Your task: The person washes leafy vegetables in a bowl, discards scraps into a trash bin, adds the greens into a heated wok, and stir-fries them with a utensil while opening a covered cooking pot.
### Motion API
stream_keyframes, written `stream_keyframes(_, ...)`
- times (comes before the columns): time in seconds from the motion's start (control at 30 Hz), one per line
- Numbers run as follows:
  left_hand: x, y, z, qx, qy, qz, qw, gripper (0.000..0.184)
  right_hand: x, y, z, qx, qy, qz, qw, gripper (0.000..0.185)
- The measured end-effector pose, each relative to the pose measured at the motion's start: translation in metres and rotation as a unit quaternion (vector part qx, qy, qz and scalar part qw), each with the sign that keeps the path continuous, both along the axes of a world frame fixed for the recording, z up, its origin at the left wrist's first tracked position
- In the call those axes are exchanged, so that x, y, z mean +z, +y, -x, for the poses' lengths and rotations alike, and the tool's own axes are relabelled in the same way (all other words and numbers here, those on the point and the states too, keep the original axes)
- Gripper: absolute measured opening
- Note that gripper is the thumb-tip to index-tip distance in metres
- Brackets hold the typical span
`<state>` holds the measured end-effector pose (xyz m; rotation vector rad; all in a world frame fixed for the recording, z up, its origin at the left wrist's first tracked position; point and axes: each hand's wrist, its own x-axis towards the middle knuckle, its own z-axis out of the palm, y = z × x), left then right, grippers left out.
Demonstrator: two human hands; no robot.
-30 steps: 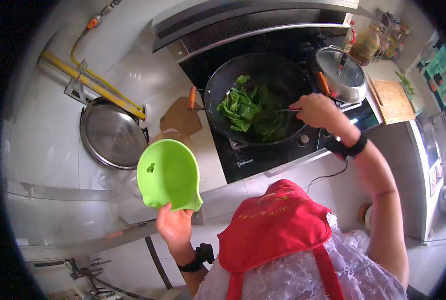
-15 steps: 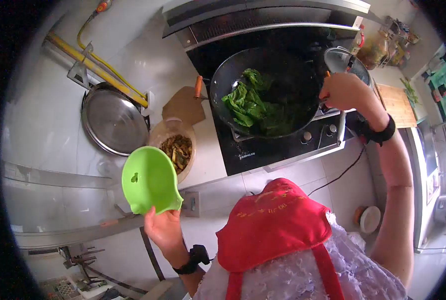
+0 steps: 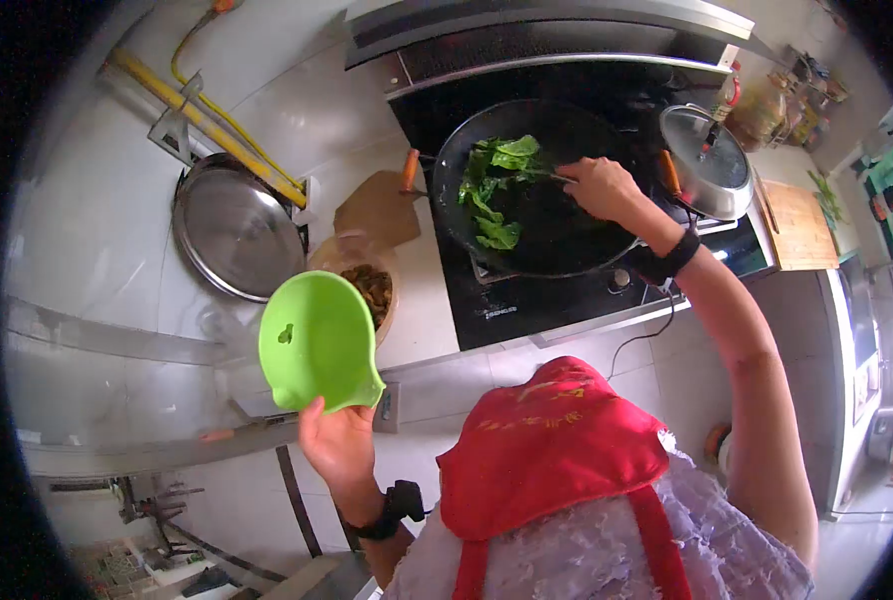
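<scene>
My left hand (image 3: 339, 440) holds a bright green plastic bowl (image 3: 319, 335) by its lower rim, thumb inside, tilted so its inside faces me. A scrap of leaf clings to the bowl's wall. My right hand (image 3: 603, 190) reaches over the black wok (image 3: 557, 235), fingers closed. A thin piece sticks out from its fingertips toward the leafy greens (image 3: 497, 185); I cannot make out what it is. The greens lie in the wok's left part. One orange wok handle (image 3: 411, 170) points left, the other (image 3: 670, 172) sits right of my right hand.
A tub of brown food pieces (image 3: 370, 290) stands left of the stove, beside a brown board (image 3: 379, 208). A large metal lid (image 3: 239, 228) leans by the wall. At right are a lidded pot (image 3: 709, 160) and a wooden cutting board (image 3: 802, 228).
My right hand has moved left from beside the right wok handle to over the wok. The greens have shifted up and spread. The bowl has moved slightly right and up.
</scene>
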<state>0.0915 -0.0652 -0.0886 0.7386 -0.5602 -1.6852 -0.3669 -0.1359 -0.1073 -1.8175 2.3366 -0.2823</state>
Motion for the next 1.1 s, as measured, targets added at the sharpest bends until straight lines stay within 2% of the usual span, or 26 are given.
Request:
stream_keyframes(0.1, -0.001, -0.003, 0.0, -0.01, -0.001, -0.006, 1.0, 0.055, -0.025, 0.011, 0.003, 0.075, 0.074, -0.026, 0.994, 0.035)
stream_keyframes(0.13, 0.001, -0.002, -0.001, 0.003, -0.004, -0.01, 1.0, 0.055, -0.014, 0.023, 0.008, 0.105, 0.117, -0.019, 0.987, 0.035)
stream_keyframes(0.23, 0.004, 0.002, 0.0, 0.033, -0.008, -0.021, 0.999, 0.055, 0.055, 0.033, 0.021, 0.126, 0.157, -0.201, 0.959, 0.039)
stream_keyframes(0.33, 0.0, -0.005, -0.009, 0.025, -0.016, -0.021, 0.999, 0.054, 0.08, 0.026, 0.009, 0.047, 0.105, -0.212, 0.97, 0.033)
stream_keyframes(0.43, 0.0, -0.004, -0.009, 0.02, -0.013, -0.02, 1.0, 0.052, -0.027, 0.017, 0.026, 0.08, 0.179, -0.028, 0.98, 0.026)
stream_keyframes(0.47, 0.002, -0.004, -0.009, 0.027, -0.008, -0.02, 0.999, 0.052, -0.037, 0.023, 0.02, 0.065, 0.191, -0.005, 0.979, 0.023)
stream_keyframes(0.57, 0.003, -0.006, -0.008, 0.035, 0.001, -0.008, 0.999, 0.05, 0.043, 0.05, 0.004, 0.081, 0.152, -0.089, 0.981, 0.024)
stream_keyframes(0.6, 0.003, -0.008, -0.009, 0.031, 0.0, -0.002, 1.0, 0.05, 0.058, 0.054, 0.004, 0.111, 0.12, -0.081, 0.983, 0.024)
stream_keyframes(0.7, 0.003, -0.008, -0.009, 0.019, 0.003, -0.012, 1.0, 0.049, 0.032, 0.034, 0.007, 0.07, 0.14, -0.03, 0.987, 0.022)
stream_keyframes(0.73, 0.003, -0.009, -0.008, 0.018, 0.008, -0.016, 1.0, 0.048, 0.004, 0.024, 0.01, 0.045, 0.121, 0.017, 0.992, 0.021)
stream_keyframes(0.77, 0.004, -0.009, -0.007, 0.019, 0.012, -0.019, 1.0, 0.047, -0.003, 0.02, 0.002, 0.071, 0.176, -0.012, 0.982, 0.019)
stream_keyframes(0.83, 0.009, -0.013, -0.006, 0.046, 0.023, -0.015, 0.999, 0.046, -0.035, 0.027, 0.007, 0.073, 0.155, 0.011, 0.985, 0.025)
stream_keyframes(0.97, 0.016, -0.011, -0.024, 0.135, 0.069, 0.005, 0.988, 0.046, 0.04, 0.051, -0.001, 0.054, 0.164, -0.139, 0.975, 0.029)
stream_keyframes(1.03, 0.016, -0.01, -0.038, 0.162, 0.084, 0.003, 0.983, 0.046, 0.035, 0.054, 0.011, 0.067, 0.109, -0.02, 0.992, 0.018)
stream_keyframes(1.07, 0.017, -0.011, -0.038, 0.172, 0.083, -0.006, 0.982, 0.045, 0.038, 0.044, 0.011, 0.03, 0.085, -0.079, 0.993, 0.025)
stream_keyframes(1.1, 0.017, -0.012, -0.039, 0.18, 0.085, -0.016, 0.98, 0.045, 0.03, 0.036, 0.01, 0.009, 0.078, -0.053, 0.995, 0.026)
